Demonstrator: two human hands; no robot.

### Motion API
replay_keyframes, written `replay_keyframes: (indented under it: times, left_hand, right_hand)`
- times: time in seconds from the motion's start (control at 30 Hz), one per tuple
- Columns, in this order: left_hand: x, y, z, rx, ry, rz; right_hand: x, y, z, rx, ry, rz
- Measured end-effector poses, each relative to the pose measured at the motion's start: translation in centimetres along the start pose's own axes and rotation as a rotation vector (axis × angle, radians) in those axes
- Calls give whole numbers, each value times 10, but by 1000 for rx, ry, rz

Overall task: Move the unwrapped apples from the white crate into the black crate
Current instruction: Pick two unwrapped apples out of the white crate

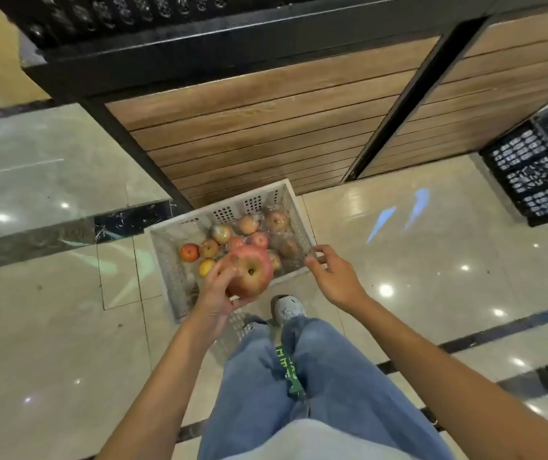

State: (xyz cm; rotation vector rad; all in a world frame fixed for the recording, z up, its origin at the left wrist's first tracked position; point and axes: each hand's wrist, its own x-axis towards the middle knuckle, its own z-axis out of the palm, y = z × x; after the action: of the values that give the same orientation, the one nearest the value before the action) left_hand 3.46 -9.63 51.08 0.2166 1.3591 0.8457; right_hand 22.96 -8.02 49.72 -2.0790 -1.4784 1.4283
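- Head view is looking down at a glossy tiled floor [50,327], with a wood-slatted counter [266,127] running across the top.
- You are standing over the white crate [168,267], which is sitting on the floor against the foot of that counter. Several pieces of fruit are lying in it. An orange-red one [189,252] is sitting toward its left side, and some at the right, such as the apple [277,220] near the far wall, are showing a shiny film around them.
- Your left hand [214,293] is gripping a large red apple [251,273], fingers curled round its left side and underside. It is holding the fruit up over the crate's near half, with the dimpled end facing you.
- Your jeans [299,376] and one pale shoe [287,308] are showing below the crate, with a green strap [291,373] hanging between the legs.
- Your right hand [335,277] is hovering over the crate's near right corner, fingers loosely bent and apart, holding nothing.
- Far to the right, the black crate [538,174] is sitting on the floor by the counter, well apart from the white one; its inside is not visible.
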Motion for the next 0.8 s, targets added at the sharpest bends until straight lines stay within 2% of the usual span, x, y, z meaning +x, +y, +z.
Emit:
replay_keyframes:
  times: [0.13, 0.33, 0.57, 0.8]
  left_hand:
    - [-35, -3, 3, 98, -106, -48]
    - [-50, -25, 27, 388, -285, -160]
    - [-50, -60, 105, 652, -454, -253]
    - [-39, -98, 198, 769, -465, -319]
  right_hand:
    - [-64, 4, -4, 158, 133, 72]
    - [-144, 60, 18, 389, 348, 315]
    - [-212, 125, 28, 655, 626, 578]
    - [-220, 177, -9, 827, 753, 701]
